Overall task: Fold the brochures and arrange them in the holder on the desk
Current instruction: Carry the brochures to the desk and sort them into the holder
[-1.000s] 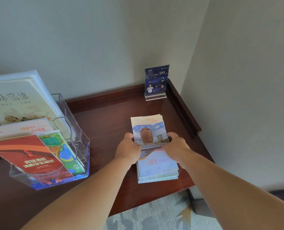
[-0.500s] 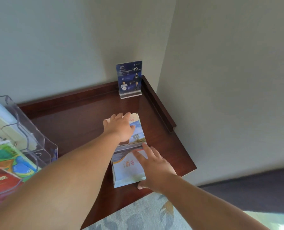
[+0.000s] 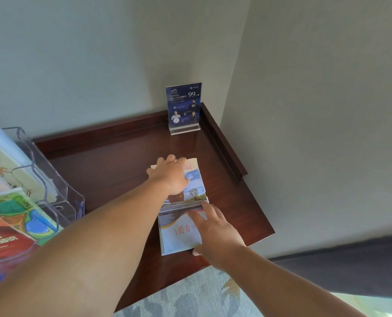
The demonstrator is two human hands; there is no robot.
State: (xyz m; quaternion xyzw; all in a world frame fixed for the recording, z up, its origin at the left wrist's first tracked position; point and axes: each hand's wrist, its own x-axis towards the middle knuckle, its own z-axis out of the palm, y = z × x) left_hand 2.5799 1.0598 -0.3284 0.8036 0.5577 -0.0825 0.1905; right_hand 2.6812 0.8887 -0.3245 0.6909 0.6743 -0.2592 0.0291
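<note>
2 hands lie relaxed on the brochure stack point(image 3: 183, 234) on the table point(image 3: 121, 161). The left hand point(image 3: 169, 177) presses flat on the far half, and the right hand point(image 3: 217, 234) presses with straight fingers on the near half. The clear holder point(image 3: 53, 179) stands well left of the left hand.

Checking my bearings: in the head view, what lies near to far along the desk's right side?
Right hand flat on the near half of the brochure stack → left hand flat on its far half → blue sign card upright in the back corner.
</note>
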